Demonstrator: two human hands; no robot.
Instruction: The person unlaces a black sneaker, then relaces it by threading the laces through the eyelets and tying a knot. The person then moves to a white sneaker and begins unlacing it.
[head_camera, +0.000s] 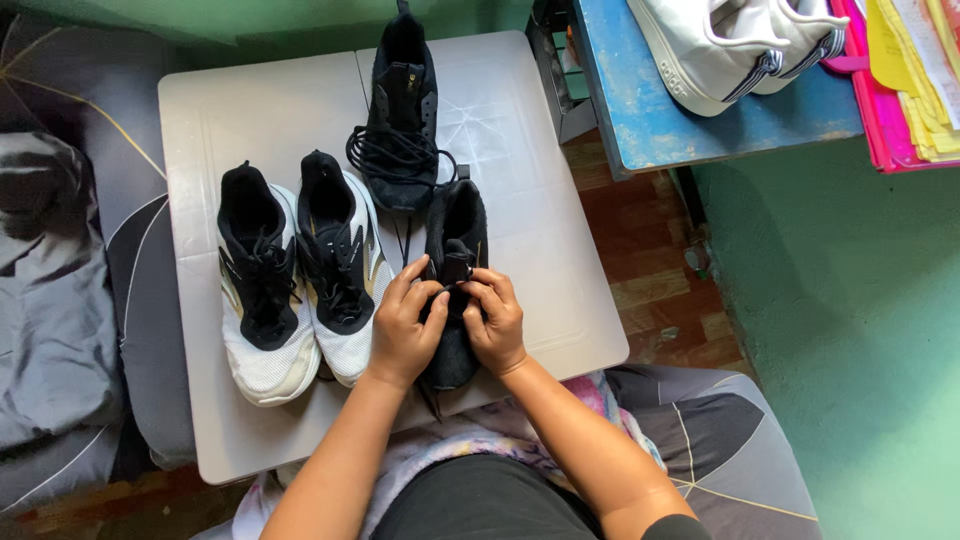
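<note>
Both hands, left hand (405, 325) and right hand (493, 320), pinch the lace on the black shoe (455, 285); lacing unfinished; white pair (300, 280) beside it already laced.

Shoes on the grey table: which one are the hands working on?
The all-black shoe nearest the table's front edge; both the left hand and right hand pinch its lace. The others lie untouched.

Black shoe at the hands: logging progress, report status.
Left hand and right hand both pinching laces on black shoe. Shoe flat on grey table. White-and-black pair beside, apart.

Soft daylight, sharp focus, faint shadows.
</note>
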